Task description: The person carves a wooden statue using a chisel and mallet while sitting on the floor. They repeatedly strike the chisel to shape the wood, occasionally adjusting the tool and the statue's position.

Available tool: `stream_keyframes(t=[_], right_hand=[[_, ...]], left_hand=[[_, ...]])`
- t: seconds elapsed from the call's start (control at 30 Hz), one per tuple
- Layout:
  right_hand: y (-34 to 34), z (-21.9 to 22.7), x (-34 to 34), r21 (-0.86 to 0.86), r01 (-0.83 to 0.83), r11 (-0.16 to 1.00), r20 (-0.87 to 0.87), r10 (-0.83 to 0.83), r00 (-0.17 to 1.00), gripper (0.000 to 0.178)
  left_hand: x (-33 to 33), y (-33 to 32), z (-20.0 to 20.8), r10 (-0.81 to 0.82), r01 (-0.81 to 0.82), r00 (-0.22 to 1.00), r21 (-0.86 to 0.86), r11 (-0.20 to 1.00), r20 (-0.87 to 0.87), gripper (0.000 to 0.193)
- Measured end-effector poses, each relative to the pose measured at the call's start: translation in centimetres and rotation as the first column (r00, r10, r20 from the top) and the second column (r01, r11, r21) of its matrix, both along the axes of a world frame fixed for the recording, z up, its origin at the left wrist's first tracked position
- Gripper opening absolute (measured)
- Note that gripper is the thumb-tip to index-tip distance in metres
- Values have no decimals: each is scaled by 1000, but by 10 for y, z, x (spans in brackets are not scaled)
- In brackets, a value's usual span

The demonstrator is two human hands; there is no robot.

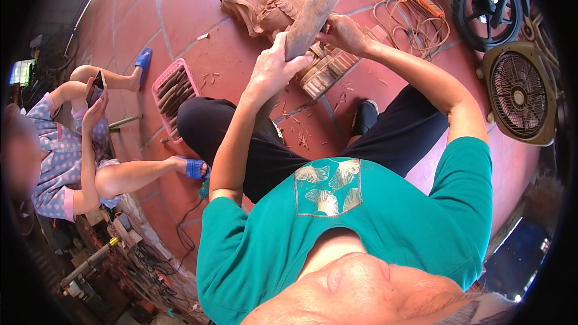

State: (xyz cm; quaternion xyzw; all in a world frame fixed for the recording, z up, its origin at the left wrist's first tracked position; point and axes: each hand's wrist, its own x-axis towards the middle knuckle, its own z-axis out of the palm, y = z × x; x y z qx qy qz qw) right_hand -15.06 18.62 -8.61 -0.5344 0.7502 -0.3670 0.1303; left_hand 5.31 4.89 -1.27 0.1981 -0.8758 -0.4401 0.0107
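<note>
My left hand (274, 71) grips a long, worn wooden club (316, 15) with a rounded far end, tilted up to the right. Its thumb lies across the wood, and part of the club passes behind my left wrist. Close to the club's right side, my right hand (346, 35) has its fingers bent together; what they hold, if anything, is hidden. Beneath both hands a carved brown wooden figure (256, 3) lies on the floor, its ridged base (328, 72) toward me. The club covers part of the carving.
Wood shavings litter the red tiled floor (180, 30). A pink basket (159, 87) of several carving tools stands left of my knee. Another person (66, 138) sits at left holding a phone. At right are an orange cable (421, 21), a wheel (487, 6) and a fan (519, 93).
</note>
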Motion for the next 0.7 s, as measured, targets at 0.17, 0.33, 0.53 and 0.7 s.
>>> stream_keyframes(t=[0.17,0.33,0.53,0.7], right_hand=[[1,-4,-2,-65,-32,997,7,33,999,31],[11,-3,-2,-6,-22,1000,120,23,992,25],[22,-5,-5,-128,-70,989,47,77,996,29],[22,4,0,21,-13,1000,52,12,999,28]], left_hand=[[1,1,-2,16,-16,1000,-28,999,3,70],[5,0,2,58,-56,994,28,998,-88,67],[4,2,14,107,-53,960,208,977,-258,60],[5,16,21,127,-44,887,194,980,-444,59]])
